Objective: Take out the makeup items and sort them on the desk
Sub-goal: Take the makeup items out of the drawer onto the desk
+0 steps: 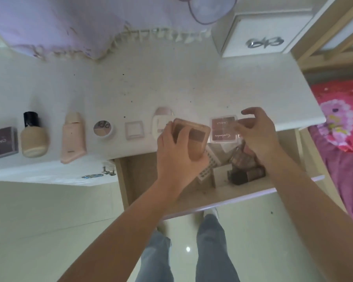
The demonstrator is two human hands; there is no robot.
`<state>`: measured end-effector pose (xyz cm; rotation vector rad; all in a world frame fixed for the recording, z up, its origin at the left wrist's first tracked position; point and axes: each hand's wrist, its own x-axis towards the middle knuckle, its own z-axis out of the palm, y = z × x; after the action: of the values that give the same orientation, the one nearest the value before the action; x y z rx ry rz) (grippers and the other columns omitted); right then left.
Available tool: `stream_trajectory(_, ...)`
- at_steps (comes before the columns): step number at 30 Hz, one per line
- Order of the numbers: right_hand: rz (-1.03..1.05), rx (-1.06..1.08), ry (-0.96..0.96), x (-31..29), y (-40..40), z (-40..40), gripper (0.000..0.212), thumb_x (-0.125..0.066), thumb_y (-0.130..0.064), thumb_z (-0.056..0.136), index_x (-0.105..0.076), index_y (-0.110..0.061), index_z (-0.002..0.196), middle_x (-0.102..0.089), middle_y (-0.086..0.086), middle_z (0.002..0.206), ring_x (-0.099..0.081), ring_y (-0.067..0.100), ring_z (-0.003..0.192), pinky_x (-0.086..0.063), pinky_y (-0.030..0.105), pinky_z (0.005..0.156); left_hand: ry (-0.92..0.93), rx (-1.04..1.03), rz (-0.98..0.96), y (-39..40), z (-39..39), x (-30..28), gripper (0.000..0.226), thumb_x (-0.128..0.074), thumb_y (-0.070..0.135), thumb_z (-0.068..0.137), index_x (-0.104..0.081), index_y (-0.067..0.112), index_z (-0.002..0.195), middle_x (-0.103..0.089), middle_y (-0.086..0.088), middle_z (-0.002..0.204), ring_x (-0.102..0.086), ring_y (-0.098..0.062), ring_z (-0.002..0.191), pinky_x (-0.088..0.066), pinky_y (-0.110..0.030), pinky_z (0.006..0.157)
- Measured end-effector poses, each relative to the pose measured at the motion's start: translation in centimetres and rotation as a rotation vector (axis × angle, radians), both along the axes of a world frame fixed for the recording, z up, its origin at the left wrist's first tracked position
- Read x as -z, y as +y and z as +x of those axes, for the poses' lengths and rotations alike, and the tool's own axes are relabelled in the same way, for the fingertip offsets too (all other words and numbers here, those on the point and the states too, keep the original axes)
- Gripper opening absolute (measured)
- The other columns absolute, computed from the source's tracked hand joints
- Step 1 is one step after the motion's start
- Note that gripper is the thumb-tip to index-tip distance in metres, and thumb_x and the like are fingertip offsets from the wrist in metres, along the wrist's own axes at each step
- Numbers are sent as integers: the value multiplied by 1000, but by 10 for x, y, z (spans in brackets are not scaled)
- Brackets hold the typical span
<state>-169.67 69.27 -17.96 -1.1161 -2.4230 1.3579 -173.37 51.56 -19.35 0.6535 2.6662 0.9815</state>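
Seven things are already sitting out on the desk [171, 82], so I'm guessing I'm past the halfway mark here. My left hand [179, 151] is gripping a tan two-pan palette [192, 137], fingers curled around its near edge, holding it just over the desk's front edge. My right hand [257, 135] is hovering with loosely curled fingers over the clear-lidded mauve palette [224, 129], maybe touching its lid, hard to say, but I'm not really gripping it.

Going left from my left hand, the row is looking like this: a white oval compact [161, 123] partly hidden behind my fingers, a small square compact [134, 130], a round pot [104, 128], a pink tube [73, 137], a foundation bottle [34, 137] and a dark box [1, 143] way out at the end.

Below my hands the open drawer [192, 196] is still holding stuff: a dotted sheet, a white box, some dark brownish palettes. So there's more left to pull out.
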Motion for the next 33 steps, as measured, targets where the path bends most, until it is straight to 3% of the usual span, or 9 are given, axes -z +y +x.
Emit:
stream_trajectory(11,-76,-142,-86,34,72,-22,21,-60,-6,84,-57,-2,105,-65,17,106,-56,21,85,-45,26,72,-95,-250,-372,97,-13,9,62,-52,38,85,-30,9,136,-25,-14,144,-31,-34,126,-31,-39,103)
stream_trajectory(15,-32,-225,-52,39,82,-28,24,-58,-10,87,-56,-3,110,-62,12,101,-55,21,87,-37,10,57,-56,-319,-479,109,-17,21,59,-49,36,87,-31,7,135,-27,-15,144,-33,-34,126,-31,-40,103)
stream_trajectory(17,34,-276,-54,41,81,-31,28,-56,-12,89,-54,-2,115,-60,9,101,-50,17,85,-36,12,54,-36,-329,-524,113,-18,27,58,-48,37,89,-31,7,135,-25,-15,145,-32,-34,128,-31,-39,103)
stream_trajectory(20,120,-330,-59,46,78,-36,32,-53,-13,90,-51,-2,120,-62,13,105,-50,16,84,-29,11,64,-27,-348,-521,118,-18,33,55,-48,36,90,-33,7,134,-23,-14,147,-29,-34,130,-29,-39,105)
stream_trajectory(23,163,-343,-64,51,73,-40,33,-50,-12,91,-48,-2,123,-60,16,112,-55,25,99,-39,24,81,4,-361,-512,119,-21,36,56,-48,37,90,-33,8,135,-21,-15,149,-24,-34,134,-26,-39,108)
stream_trajectory(25,192,-353,-72,54,71,-41,32,-49,-10,91,-48,-2,123,-58,16,114,-54,26,104,-38,25,84,-10,-341,-523,118,-20,36,59,-45,41,91,-30,8,138,-20,-17,150,-20,-35,138,-21,-40,113)
stream_trajectory(27,210,-366,-44,55,71,-39,31,-48,-11,92,-49,-2,121,-57,15,113,-52,21,96,-32,16,76,122,-313,-464,114,-10,36,54,-41,38,91,-41,2,131,-36,-25,141,-34,-39,133,-31,-44,109)
stream_trajectory(30,227,-394,79,53,79,-13,25,-49,-8,91,-55,3,113,-60,16,106,-47,13,85,-28,9,72,247,-169,-323,103,25,47,40,-38,28,85,-63,1,102,-63,-20,106,-62,-37,97,-54,-40,80)
stream_trajectory(33,327,-590,90,68,95,34,14,-56,1,84,-63,7,94,-66,21,91,-58,20,78,-36,17,70,-135,134,-429,103,65,72,33,-42,17,91,-51,5,120,-52,-13,123,-47,-30,115,-41,-34,93)
